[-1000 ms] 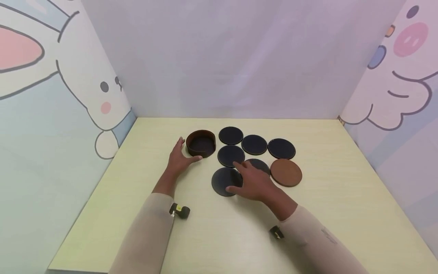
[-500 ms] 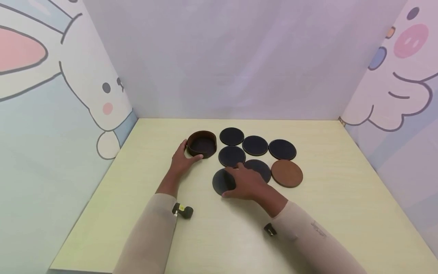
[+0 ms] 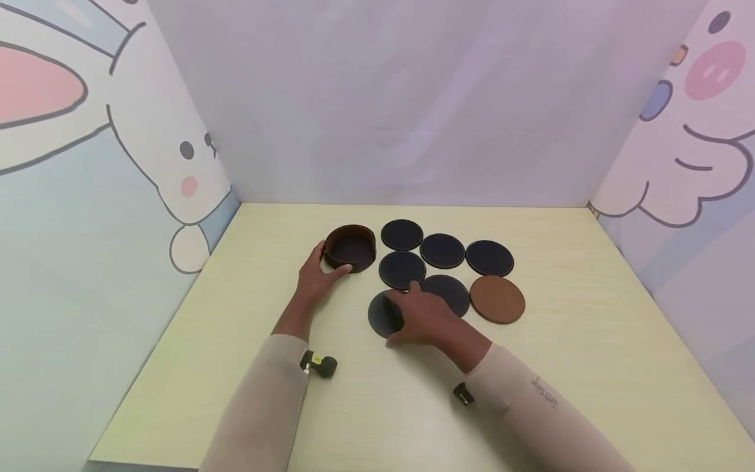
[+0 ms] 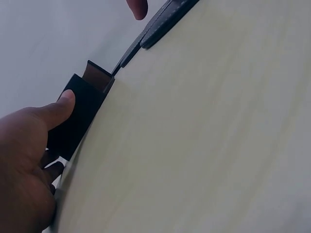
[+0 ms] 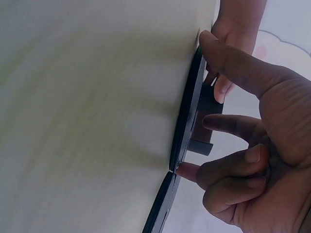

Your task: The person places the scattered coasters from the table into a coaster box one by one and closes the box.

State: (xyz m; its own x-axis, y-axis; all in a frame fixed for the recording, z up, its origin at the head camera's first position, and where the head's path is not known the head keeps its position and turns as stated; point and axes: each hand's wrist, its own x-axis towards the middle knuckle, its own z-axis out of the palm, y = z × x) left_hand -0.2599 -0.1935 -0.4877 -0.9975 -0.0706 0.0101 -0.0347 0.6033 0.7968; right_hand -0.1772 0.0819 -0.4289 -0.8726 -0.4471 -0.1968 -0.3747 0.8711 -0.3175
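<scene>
Coasters packed the table centre, edges nearly touching, holder at their left. Bare tabletop lay open near, left and right; walls closed three sides.

I see the round holder left of centre in the head view, with my left hand just below-left of it, touching its wall. Right of the holder lie the coasters in two rows on the table: three across the upper row, then one below the leftmost, one lower centre, one at lower right. The nearest coaster lies lowest, under my right hand, thumb at its near edge.
</scene>
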